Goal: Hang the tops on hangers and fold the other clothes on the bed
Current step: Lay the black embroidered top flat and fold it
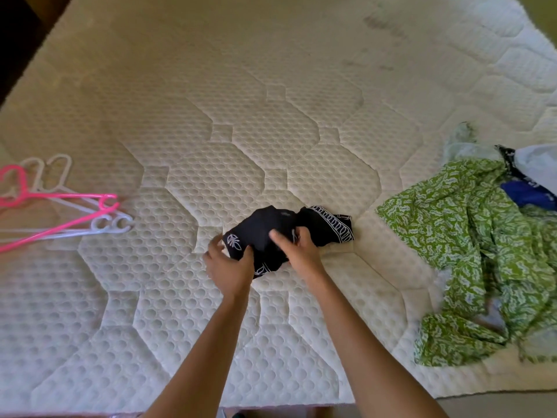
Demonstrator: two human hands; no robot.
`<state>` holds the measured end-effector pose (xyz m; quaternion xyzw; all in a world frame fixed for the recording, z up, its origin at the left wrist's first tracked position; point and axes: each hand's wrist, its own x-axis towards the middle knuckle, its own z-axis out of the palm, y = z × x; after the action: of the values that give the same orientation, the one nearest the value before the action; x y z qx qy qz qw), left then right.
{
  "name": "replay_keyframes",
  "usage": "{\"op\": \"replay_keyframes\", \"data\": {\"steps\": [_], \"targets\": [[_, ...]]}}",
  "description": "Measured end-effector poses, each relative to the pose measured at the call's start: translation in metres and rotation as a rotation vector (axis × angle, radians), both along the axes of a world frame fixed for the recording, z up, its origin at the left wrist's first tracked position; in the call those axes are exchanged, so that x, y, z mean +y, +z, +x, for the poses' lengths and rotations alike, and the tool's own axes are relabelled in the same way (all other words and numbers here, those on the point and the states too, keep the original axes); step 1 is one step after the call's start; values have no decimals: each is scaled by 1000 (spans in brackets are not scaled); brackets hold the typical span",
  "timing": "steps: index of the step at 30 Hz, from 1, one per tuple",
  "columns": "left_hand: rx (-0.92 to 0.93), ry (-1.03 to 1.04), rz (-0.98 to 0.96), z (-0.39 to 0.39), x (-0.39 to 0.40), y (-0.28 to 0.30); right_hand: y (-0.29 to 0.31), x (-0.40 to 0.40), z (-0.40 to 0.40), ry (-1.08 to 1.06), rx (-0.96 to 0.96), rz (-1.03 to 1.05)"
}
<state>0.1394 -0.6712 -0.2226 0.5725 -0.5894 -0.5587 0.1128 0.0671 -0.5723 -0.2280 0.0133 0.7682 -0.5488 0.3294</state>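
A crumpled black garment with white printed patterns (265,229) lies in the middle of the bare quilted mattress (271,131). My left hand (230,263) pinches its left edge between thumb and fingers. My right hand (297,248) rests on its middle with the fingers curled into the cloth. Pink and white plastic hangers (64,214) lie in a loose bunch at the mattress's left edge. A pile of clothes sits at the right: a green patterned garment (479,251) on top, with a blue piece (526,194) and a pale one (535,164) behind it.
The near edge of the mattress runs along the bottom of the view, with floor beyond it at the lower right (497,405). A dark floor strip (18,31) shows at the upper left corner.
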Motion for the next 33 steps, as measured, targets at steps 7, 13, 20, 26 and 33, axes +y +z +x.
{"op": "replay_keyframes", "data": {"steps": [7,13,20,26,33], "targets": [[6,-17,567,9,-17,-15,-14,-10,0,-48,25,133],[59,88,146,-7,0,15,-18,0,11,-19,526,360],[-221,-534,-539,-22,48,41,-7,27,13,0,-197,-119],[-345,-1299,-657,-21,74,-3,-35,84,-4,-633,-465,-43],[-36,-1039,-633,-14,79,-27,-20,75,-41,-152,474,399]]}}
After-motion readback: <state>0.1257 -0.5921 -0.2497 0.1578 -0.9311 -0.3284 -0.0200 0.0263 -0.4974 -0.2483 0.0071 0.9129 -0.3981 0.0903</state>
